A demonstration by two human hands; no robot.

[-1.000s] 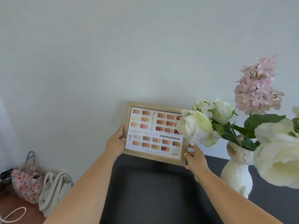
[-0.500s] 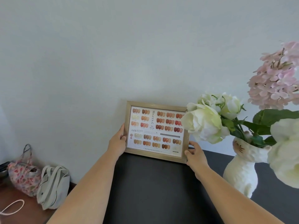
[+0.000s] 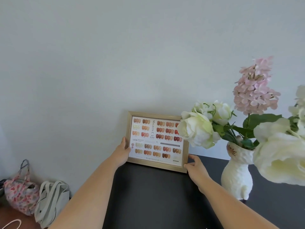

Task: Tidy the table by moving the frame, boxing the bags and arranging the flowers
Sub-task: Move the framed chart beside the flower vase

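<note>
1. Gold-edged frame (image 3: pixel 157 142) upright at the far edge of the black table (image 3: pixel 156 200), close to the pale wall (image 3: pixel 115 55); whether its back touches the wall cannot be told; a chart of nail-colour swatches in rows behind the glass
2. Left hand (image 3: pixel 121 152) on the frame's left edge near the lower corner, thumb over the front of the moulding, fingers wrapped behind and out of sight: grasping the frame
3. Right hand (image 3: pixel 196 166) at the frame's lower right corner, thumb and fingertips against the edge, grasping the frame more lightly; how firm the hold is cannot be told
4. White cat-faced vase (image 3: pixel 237 176) on the table just right of the frame, apart from the right hand
5. White flowers (image 3: pixel 196 129) and a pink flower spike (image 3: pixel 255 86) in the vase; the nearest white bloom leaning left and hiding the frame's upper right corner
6. One large white bloom close to the camera at the right edge, blurred
7. Floral bag (image 3: pixel 20 194) and beige tote bag (image 3: pixel 51 199) low at the left, beyond the table, side by side and touching, against the foot of the wall
8. A loop of white cord (image 3: pixel 11 223) in the bottom left corner, near the bags
</note>
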